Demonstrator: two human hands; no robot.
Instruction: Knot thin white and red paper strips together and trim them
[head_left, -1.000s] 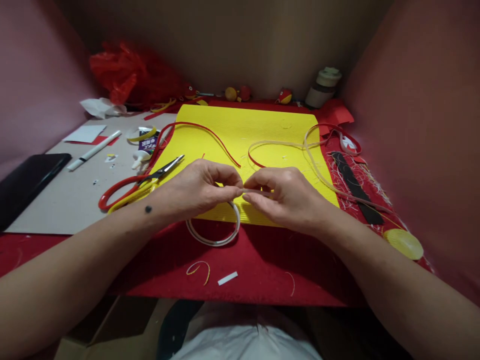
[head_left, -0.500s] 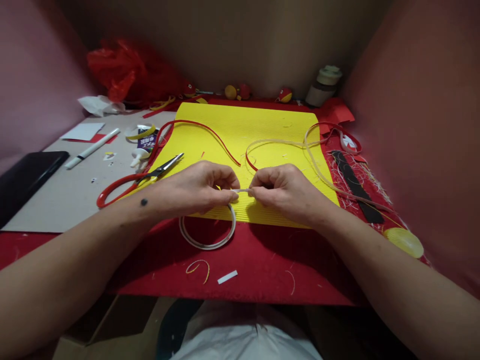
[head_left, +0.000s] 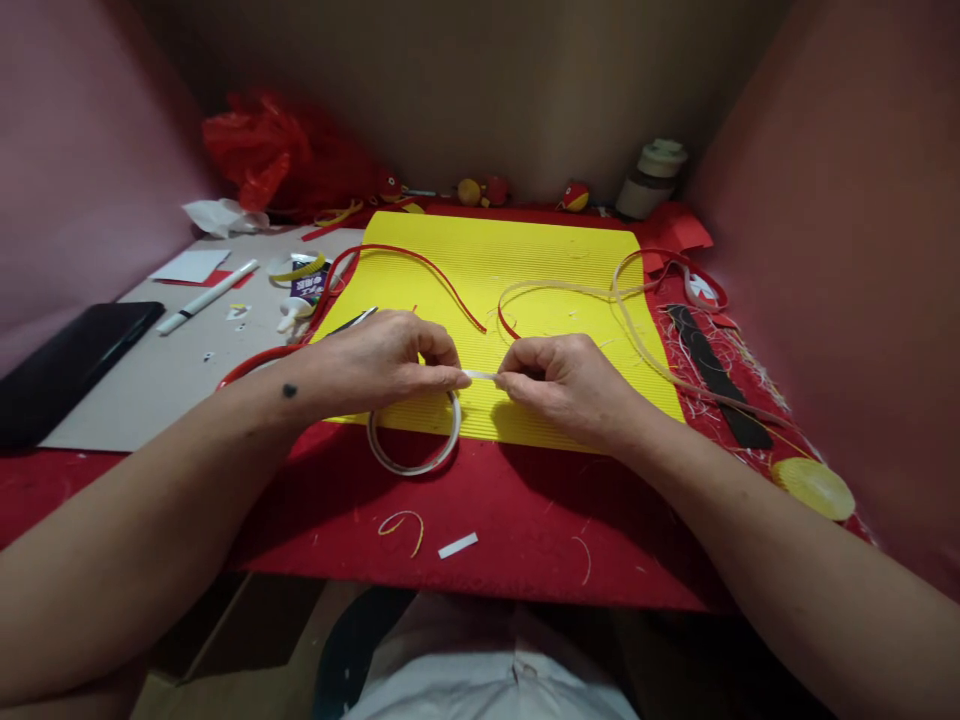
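Pale strip (head_left: 481, 375), narrow, flat and smooth-looking, spans the short gap between the two hands at the centre of the frame, above a yellow corrugated sheet (head_left: 517, 237) with fine parallel ridges. The left hand (head_left: 382, 362) pinches its left end between thumb and fingers; the right hand (head_left: 562, 382) has thumb and forefinger clamped on its right end. A thin, round white ring (head_left: 411, 470) hangs just under the left hand, its top hidden by the fingers, so whether the strip joins it I cannot tell.

Scissors (head_left: 259, 361) with a rounded red handle lie partly behind the left forearm. A slender red strip (head_left: 420, 257) arches over the sheet's upper left part, and a long, pale looping strip (head_left: 637, 345) curves across its right side. Red cloth (head_left: 525, 520) spreads below, carrying a curled yellow scrap (head_left: 417, 540) and a small white rectangle (head_left: 458, 545) at lower centre. At right lie a matte black band (head_left: 720, 375) among frayed threads and a ridged yellow disc (head_left: 814, 488). Crumpled, glossy red plastic (head_left: 259, 150) fills the upper left.
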